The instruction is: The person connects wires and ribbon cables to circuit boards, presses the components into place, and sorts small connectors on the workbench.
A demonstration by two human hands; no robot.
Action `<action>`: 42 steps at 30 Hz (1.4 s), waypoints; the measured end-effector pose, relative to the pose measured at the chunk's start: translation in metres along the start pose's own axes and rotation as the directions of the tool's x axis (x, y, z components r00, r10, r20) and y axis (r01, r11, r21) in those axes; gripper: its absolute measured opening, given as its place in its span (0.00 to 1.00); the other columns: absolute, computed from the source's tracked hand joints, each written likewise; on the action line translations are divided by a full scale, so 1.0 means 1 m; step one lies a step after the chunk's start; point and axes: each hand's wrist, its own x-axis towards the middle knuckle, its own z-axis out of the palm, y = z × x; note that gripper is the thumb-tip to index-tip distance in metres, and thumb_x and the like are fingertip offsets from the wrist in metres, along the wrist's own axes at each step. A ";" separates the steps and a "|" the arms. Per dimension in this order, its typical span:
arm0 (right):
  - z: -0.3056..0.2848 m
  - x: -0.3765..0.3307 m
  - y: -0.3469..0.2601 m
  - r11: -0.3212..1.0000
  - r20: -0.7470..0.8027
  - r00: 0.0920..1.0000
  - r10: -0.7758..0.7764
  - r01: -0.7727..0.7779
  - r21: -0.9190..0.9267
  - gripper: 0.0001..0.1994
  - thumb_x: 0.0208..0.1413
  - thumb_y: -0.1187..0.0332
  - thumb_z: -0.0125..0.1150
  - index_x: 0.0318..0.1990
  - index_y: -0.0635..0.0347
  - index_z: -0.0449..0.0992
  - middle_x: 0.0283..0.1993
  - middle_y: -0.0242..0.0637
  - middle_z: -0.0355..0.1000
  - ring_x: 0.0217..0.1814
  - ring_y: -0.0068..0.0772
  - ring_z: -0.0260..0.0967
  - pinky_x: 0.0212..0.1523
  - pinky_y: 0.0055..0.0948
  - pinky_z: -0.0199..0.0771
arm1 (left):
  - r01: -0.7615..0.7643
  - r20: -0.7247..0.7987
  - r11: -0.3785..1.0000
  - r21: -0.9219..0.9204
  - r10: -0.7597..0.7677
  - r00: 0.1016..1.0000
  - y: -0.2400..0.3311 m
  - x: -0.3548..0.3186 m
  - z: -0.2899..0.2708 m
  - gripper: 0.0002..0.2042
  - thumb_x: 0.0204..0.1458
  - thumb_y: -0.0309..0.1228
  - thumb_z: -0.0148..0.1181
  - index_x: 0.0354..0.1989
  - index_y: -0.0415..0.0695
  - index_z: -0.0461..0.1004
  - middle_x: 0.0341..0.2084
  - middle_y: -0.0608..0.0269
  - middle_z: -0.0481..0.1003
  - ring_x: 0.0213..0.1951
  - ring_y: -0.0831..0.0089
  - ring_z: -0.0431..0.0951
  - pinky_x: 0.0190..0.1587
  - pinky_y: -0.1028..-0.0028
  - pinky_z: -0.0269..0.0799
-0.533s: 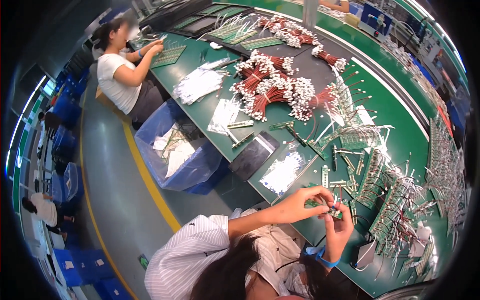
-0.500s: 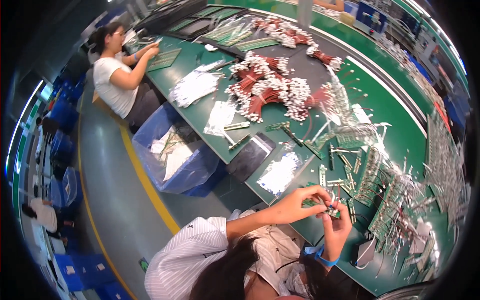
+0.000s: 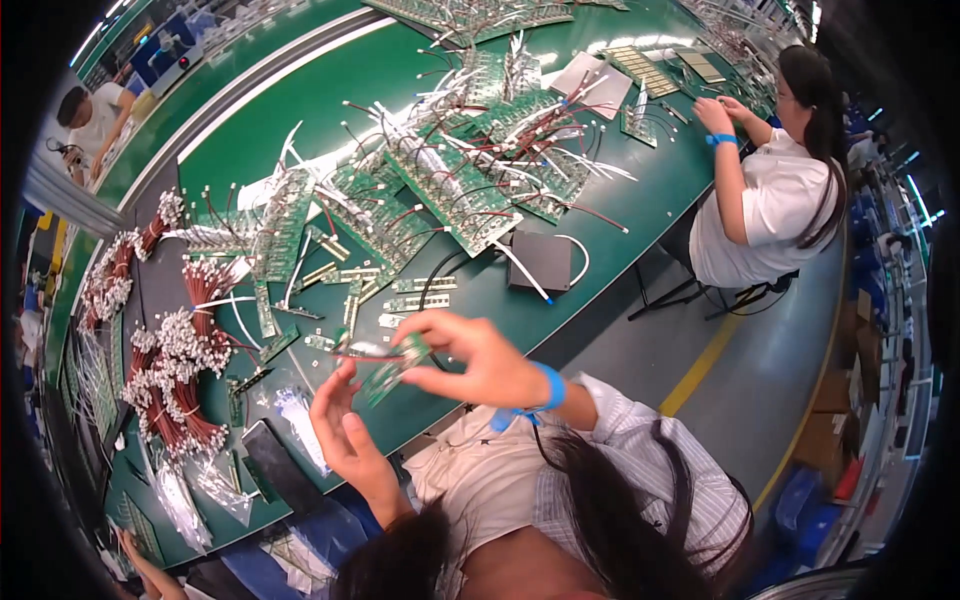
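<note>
Head view: both hands pinch a small green circuit strip (image 3: 392, 368) above the green worktop (image 3: 620, 215), near its front edge. Right hand (image 3: 478, 358) closes fingertips on it; left hand (image 3: 343, 428) grips its lower end. Compared with before, the scene has swung around, with the seated co-worker (image 3: 770, 190) now right.

A small green board (image 3: 392, 368) with a thin red wire, tilted, seemingly pinched just above the table (image 3: 600, 210) edge.

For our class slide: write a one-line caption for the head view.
Two hands, left hand and right hand, hold a small green circuit board above a green workbench.
</note>
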 end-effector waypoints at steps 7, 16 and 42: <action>-0.102 -0.056 -0.055 0.876 -0.534 0.786 -0.311 0.019 -0.482 0.15 0.47 0.78 0.58 0.44 0.65 0.65 0.35 0.34 0.69 0.38 0.20 0.67 0.38 0.18 0.65 | 0.101 -0.030 0.995 -0.005 -0.101 0.994 -0.003 -0.004 -0.009 0.12 0.56 0.26 0.35 0.42 0.32 0.63 0.38 0.47 0.70 0.42 0.62 0.71 0.51 0.66 0.63; -0.260 -0.078 -0.021 0.871 -0.736 0.565 -0.372 -0.061 -0.487 0.10 0.53 0.78 0.51 0.42 0.71 0.63 0.34 0.41 0.71 0.36 0.29 0.71 0.39 0.22 0.70 | 0.188 -0.059 0.982 0.016 -0.186 0.981 -0.017 -0.003 -0.019 0.12 0.57 0.28 0.37 0.38 0.33 0.65 0.33 0.51 0.71 0.39 0.66 0.72 0.48 0.69 0.66; -0.317 -0.114 0.117 0.956 -0.941 0.199 -0.275 0.163 -0.245 0.10 0.53 0.70 0.50 0.40 0.63 0.71 0.20 0.30 0.68 0.16 0.17 0.59 0.14 0.15 0.58 | 0.515 0.138 0.812 -0.275 -0.497 0.857 -0.039 -0.094 -0.071 0.09 0.49 0.15 0.38 0.36 0.30 0.65 0.36 0.45 0.70 0.38 0.61 0.74 0.45 0.68 0.69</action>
